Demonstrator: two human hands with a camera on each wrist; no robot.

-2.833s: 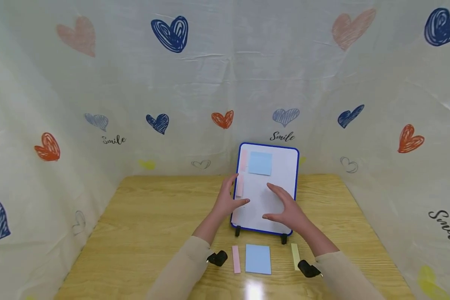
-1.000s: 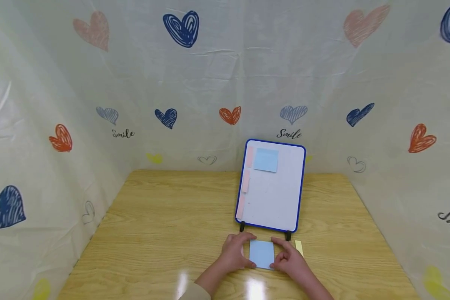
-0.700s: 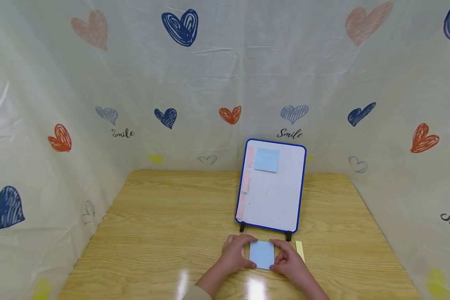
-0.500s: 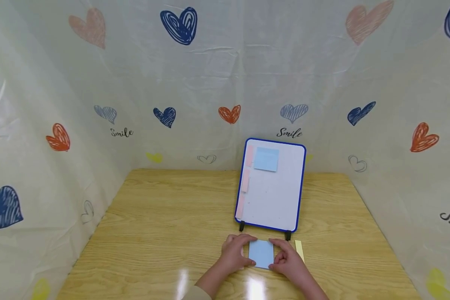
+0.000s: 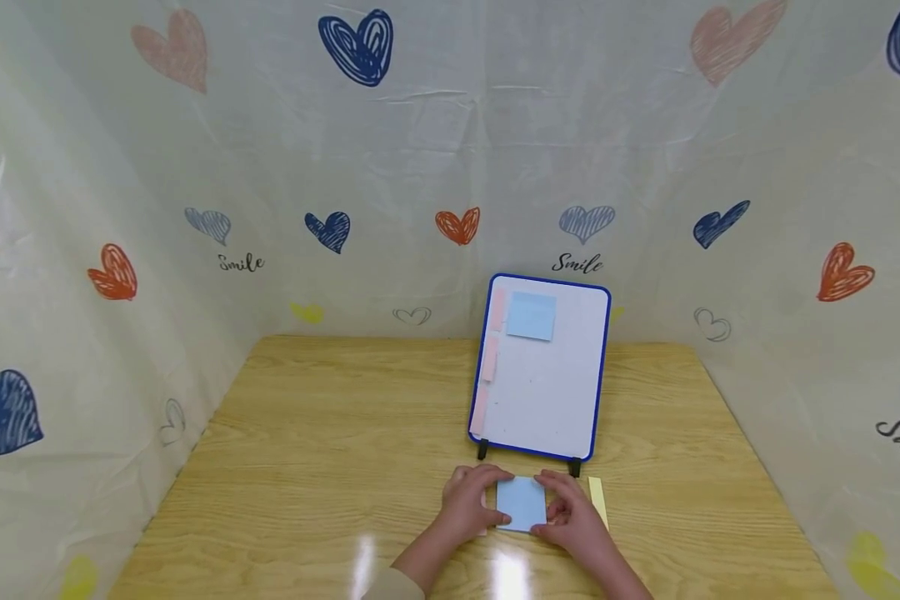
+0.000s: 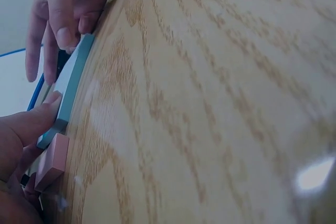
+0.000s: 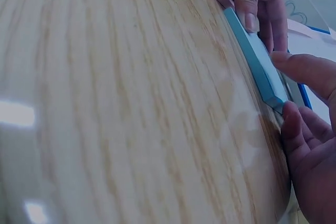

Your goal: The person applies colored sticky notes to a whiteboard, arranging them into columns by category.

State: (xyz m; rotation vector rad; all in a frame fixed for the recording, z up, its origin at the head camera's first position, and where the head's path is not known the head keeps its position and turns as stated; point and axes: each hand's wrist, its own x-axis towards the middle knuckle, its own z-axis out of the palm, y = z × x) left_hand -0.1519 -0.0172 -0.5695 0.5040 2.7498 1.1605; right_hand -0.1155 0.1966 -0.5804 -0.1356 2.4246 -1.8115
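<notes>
A blue sticky note pad (image 5: 521, 504) lies flat on the table between both hands; its thick side shows in the wrist views. My left hand (image 5: 468, 504) holds its left side, thumb pressing on the top near the front corner, fingers at the far corner. On the other side, my right hand (image 5: 576, 521) grips the pad's right edge, index finger at the far corner and thumb at the near one; its other fingers are curled in. A pink strip pad (image 6: 52, 163) sits beside the blue one, mostly hidden under my left hand in the head view.
Behind the hands a blue-framed whiteboard (image 5: 540, 408) leans on black feet (image 5: 574, 467). It bears a blue note (image 5: 531, 317) at the top and pink strips (image 5: 490, 358) down its left edge. A yellow strip pad (image 5: 598, 502) lies right of my right hand.
Both hands have come down from in front of the whiteboard to the blue sticky note pad and taken hold of its sides. Over the last half second the right fingers have shifted slightly at its edge.
</notes>
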